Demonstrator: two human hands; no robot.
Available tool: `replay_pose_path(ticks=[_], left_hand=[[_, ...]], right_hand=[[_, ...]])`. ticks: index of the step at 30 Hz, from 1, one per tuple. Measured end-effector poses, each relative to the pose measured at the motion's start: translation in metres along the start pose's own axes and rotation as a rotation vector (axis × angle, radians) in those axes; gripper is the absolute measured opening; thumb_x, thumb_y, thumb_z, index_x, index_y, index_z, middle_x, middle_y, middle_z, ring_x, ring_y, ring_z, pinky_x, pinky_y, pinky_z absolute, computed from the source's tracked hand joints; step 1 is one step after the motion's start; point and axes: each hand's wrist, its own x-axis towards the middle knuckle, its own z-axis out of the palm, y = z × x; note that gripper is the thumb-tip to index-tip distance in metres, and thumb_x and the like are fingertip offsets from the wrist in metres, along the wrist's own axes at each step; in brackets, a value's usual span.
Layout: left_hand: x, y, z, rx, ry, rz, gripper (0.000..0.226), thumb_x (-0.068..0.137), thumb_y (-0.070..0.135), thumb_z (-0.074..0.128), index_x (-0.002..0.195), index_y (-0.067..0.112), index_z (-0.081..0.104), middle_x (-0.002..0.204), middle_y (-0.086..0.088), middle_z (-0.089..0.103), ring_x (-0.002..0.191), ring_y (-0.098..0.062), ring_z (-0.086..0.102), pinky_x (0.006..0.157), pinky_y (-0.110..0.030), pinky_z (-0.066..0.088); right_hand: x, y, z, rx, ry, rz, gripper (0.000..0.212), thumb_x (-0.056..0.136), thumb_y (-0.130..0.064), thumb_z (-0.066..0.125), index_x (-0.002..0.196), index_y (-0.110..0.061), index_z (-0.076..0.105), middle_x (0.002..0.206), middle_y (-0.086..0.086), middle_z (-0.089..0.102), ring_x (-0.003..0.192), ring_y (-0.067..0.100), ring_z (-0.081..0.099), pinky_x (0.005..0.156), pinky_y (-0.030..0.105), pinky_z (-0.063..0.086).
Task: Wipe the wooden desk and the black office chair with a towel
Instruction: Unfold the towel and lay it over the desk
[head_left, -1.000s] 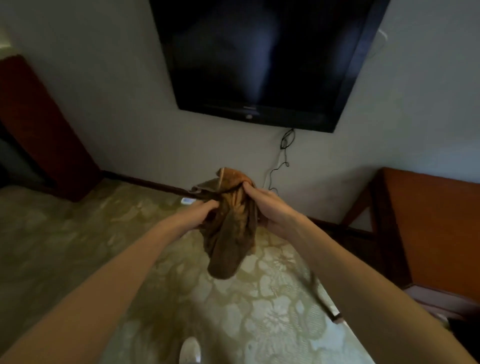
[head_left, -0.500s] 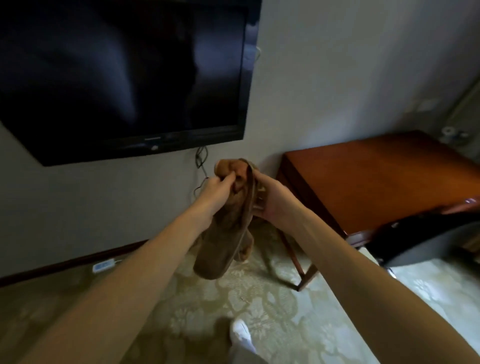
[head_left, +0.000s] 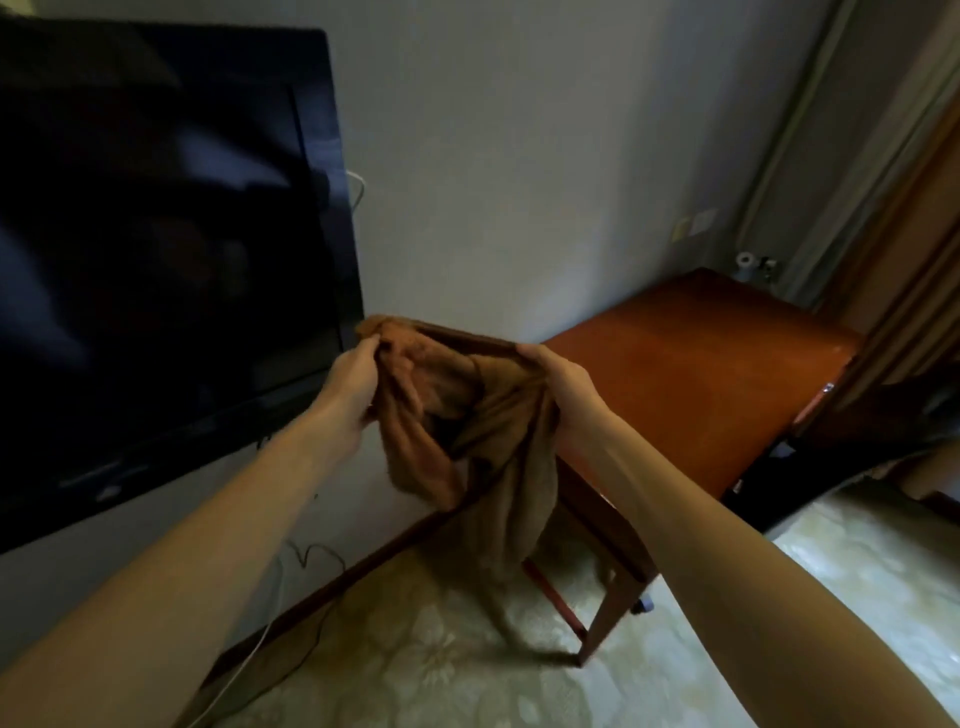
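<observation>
A brown towel (head_left: 467, 415) hangs in the air in front of me, stretched between both hands. My left hand (head_left: 350, 389) pinches its upper left corner. My right hand (head_left: 561, 387) grips the upper right edge, and the rest of the cloth droops below in folds. The wooden desk (head_left: 691, 374) stands just beyond my right hand against the wall, its reddish top bare. The black office chair (head_left: 800, 467) is partly visible at the desk's right side, mostly dark and hard to make out.
A large black television (head_left: 156, 260) hangs on the wall at left, with cables (head_left: 306, 561) trailing to the floor. A small white roll (head_left: 746, 260) sits at the desk's far corner. Curtains (head_left: 909, 260) hang at right. Patterned carpet (head_left: 467, 665) covers the floor.
The view has swung right, bringing the desk closer and the television to the left. My hands have pulled apart, spreading the bunched towel open between them.
</observation>
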Motion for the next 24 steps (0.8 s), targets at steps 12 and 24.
replay_pose_path(ticks=[12,24], left_hand=[[0.123,0.095,0.150,0.535,-0.484,0.346,0.048,0.093,0.059,0.066,0.074,0.015,0.065,0.063,0.000,0.064,0.055,-0.009,0.061,0.051,-0.018,0.047],[0.282,0.039,0.285,1.006,-0.698,0.299,0.085,0.104,0.067,0.030,0.120,-0.009,0.064,0.130,-0.034,0.061,0.117,-0.042,0.061,0.099,-0.046,0.047]], right_hand=[[0.051,-0.050,-0.027,-0.301,-0.302,0.250,0.046,0.076,-0.059,0.080,0.100,-0.019,0.083,0.107,0.008,0.079,0.095,0.023,0.078,0.071,0.029,0.062],[0.148,-0.143,-0.074,0.336,0.214,-0.218,0.033,0.109,-0.023,0.043,0.103,-0.006,0.070,0.088,0.009,0.077,0.081,0.020,0.074,0.087,0.033,0.056]])
